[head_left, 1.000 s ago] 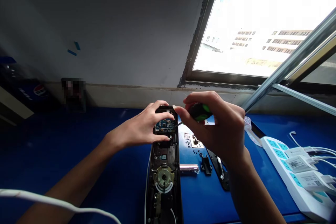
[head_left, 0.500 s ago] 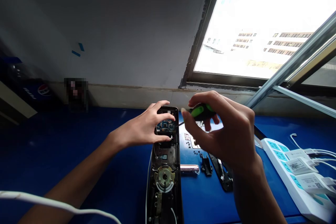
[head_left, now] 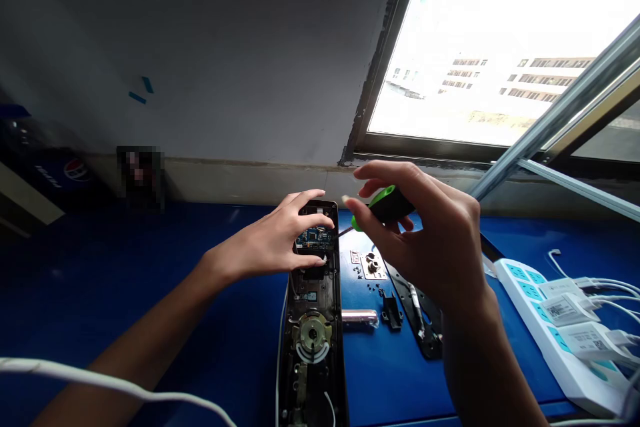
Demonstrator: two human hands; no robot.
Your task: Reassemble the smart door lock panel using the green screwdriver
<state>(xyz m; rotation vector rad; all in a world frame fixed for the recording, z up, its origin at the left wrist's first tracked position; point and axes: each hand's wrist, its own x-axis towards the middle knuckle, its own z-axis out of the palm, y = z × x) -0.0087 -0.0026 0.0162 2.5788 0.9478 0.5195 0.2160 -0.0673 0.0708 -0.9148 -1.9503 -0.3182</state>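
Opened door lock (head_left: 313, 340) — circuit board (head_left: 314, 237) exposed

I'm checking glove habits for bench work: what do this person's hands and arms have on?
The left hand and right hand are gloveless, and the left forearm and right forearm show no sleeves, watch or bracelet. A white cable crosses in front of the left forearm.

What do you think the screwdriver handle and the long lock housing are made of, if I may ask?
The screwdriver handle looks like moulded plastic, black with smooth, bright green sections. The lock housing looks dark and semi-gloss, probably plastic or painted metal; its sheen cannot settle which.
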